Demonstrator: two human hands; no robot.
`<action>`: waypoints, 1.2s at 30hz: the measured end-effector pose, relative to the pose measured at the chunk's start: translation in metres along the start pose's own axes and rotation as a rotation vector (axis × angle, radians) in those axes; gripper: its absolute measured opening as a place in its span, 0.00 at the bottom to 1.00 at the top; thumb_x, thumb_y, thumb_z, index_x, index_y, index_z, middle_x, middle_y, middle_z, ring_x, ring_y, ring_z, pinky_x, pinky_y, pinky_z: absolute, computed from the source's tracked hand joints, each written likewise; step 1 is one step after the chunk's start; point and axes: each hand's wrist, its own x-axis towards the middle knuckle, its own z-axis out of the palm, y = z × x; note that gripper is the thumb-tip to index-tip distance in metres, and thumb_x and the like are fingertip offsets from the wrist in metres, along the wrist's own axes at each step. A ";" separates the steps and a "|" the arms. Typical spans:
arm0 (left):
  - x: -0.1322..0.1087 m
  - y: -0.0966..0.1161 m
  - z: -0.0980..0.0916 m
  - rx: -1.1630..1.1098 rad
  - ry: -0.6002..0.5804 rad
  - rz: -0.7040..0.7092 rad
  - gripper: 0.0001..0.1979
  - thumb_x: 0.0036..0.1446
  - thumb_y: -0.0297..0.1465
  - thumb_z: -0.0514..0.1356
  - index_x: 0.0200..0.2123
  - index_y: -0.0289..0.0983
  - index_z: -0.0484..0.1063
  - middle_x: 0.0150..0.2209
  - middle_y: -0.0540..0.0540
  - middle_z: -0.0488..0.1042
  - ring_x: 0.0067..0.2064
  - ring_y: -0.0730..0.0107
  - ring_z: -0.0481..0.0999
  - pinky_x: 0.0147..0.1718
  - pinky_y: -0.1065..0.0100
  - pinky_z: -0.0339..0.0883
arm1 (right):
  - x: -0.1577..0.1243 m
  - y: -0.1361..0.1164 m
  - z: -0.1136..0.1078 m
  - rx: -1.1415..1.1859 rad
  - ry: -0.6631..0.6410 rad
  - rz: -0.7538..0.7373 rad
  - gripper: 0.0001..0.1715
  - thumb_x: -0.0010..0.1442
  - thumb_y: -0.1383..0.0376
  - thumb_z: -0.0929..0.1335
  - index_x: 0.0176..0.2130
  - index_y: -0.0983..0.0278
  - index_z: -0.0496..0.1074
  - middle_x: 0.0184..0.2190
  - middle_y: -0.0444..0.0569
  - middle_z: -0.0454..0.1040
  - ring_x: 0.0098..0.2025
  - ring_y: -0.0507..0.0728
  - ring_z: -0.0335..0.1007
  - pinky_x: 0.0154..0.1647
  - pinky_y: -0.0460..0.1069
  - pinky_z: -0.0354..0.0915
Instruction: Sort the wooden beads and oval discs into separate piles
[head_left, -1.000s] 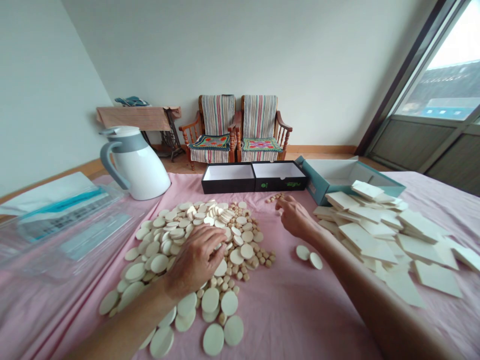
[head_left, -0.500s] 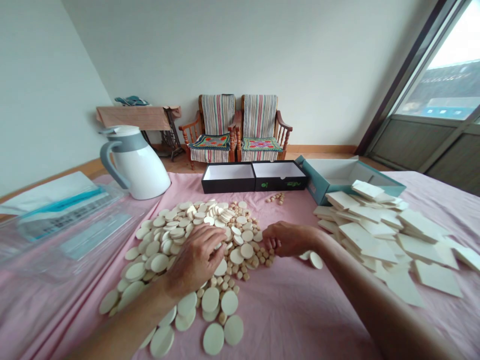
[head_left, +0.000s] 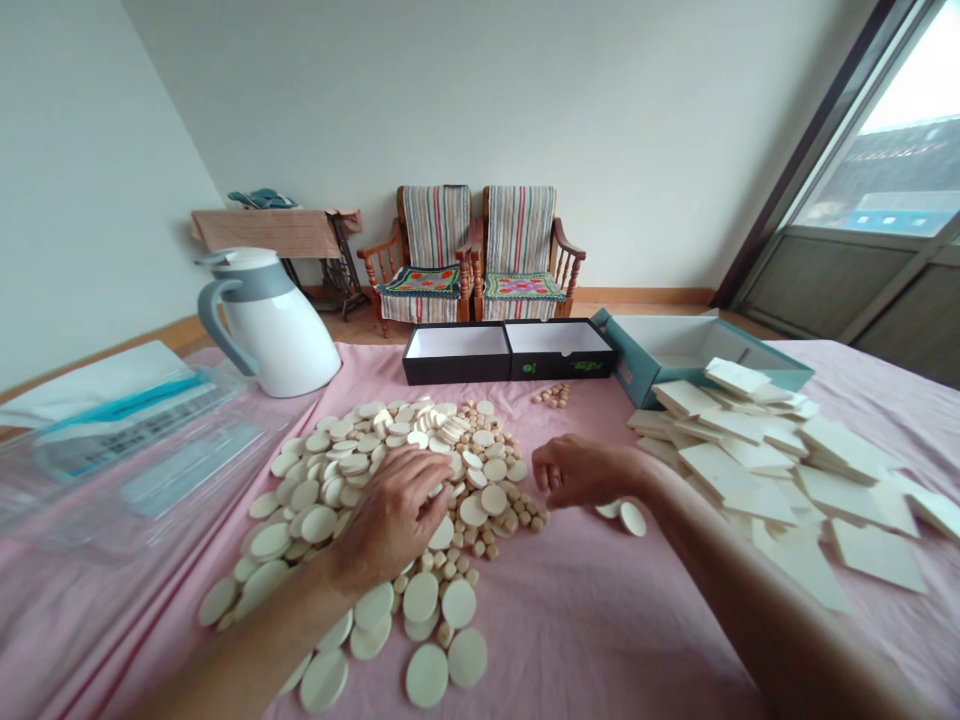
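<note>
My left hand (head_left: 390, 515) lies palm down on a wide heap of cream round discs (head_left: 330, 480), fingers bent and pressing on the pieces. Mixed into the heap's right side are several small tan wooden pegs (head_left: 506, 515). My right hand (head_left: 581, 470) hovers just right of those pegs, fingers curled in a loose pinch; what they hold is hidden. Two loose discs (head_left: 628, 517) lie under its wrist. A small cluster of pegs (head_left: 553, 396) sits apart, near the black box (head_left: 510, 355).
A white jug (head_left: 266, 325) stands at the back left. A teal box (head_left: 697, 345) and a heap of cream square tiles (head_left: 780, 460) fill the right. Clear plastic packaging (head_left: 120, 450) lies on the left of the pink cloth (head_left: 600, 620). Two chairs stand behind.
My right hand came back from the small peg cluster near the black box to the edge of the main heap, then lifted slightly with fingers curled. My left hand stayed put.
</note>
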 end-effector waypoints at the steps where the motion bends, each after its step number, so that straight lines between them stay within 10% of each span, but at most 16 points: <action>1: 0.000 0.000 0.000 0.001 0.001 -0.002 0.08 0.56 0.24 0.56 0.39 0.37 0.72 0.41 0.44 0.75 0.46 0.64 0.72 0.51 0.55 0.63 | -0.001 -0.005 0.001 -0.016 -0.055 -0.019 0.09 0.45 0.67 0.70 0.32 0.63 0.72 0.30 0.45 0.76 0.33 0.53 0.70 0.29 0.44 0.58; 14: -0.001 -0.001 0.001 -0.006 -0.005 -0.005 0.09 0.56 0.24 0.56 0.40 0.38 0.72 0.42 0.45 0.75 0.46 0.64 0.72 0.52 0.56 0.62 | 0.000 -0.011 0.002 -0.165 -0.059 -0.013 0.11 0.47 0.69 0.67 0.35 0.63 0.73 0.32 0.49 0.76 0.35 0.56 0.71 0.29 0.45 0.57; 23: 0.001 0.001 -0.001 0.002 0.014 0.008 0.09 0.56 0.24 0.56 0.39 0.37 0.72 0.40 0.44 0.76 0.45 0.63 0.73 0.51 0.55 0.64 | 0.016 0.026 0.005 -0.117 0.547 0.329 0.08 0.55 0.66 0.63 0.35 0.65 0.69 0.30 0.51 0.74 0.33 0.54 0.69 0.31 0.45 0.55; 29: 0.001 0.000 0.000 0.002 0.006 0.005 0.09 0.56 0.24 0.56 0.39 0.37 0.72 0.41 0.44 0.76 0.45 0.63 0.73 0.51 0.55 0.63 | 0.010 0.000 0.006 0.042 0.165 -0.084 0.06 0.49 0.70 0.66 0.31 0.64 0.72 0.28 0.45 0.74 0.30 0.50 0.68 0.28 0.42 0.57; 36: 0.000 0.000 0.001 -0.003 0.019 0.003 0.09 0.56 0.25 0.56 0.39 0.37 0.73 0.40 0.43 0.76 0.44 0.63 0.73 0.50 0.55 0.64 | 0.004 -0.022 0.010 -0.093 0.048 -0.029 0.11 0.49 0.68 0.67 0.36 0.64 0.73 0.32 0.50 0.76 0.35 0.55 0.70 0.30 0.45 0.58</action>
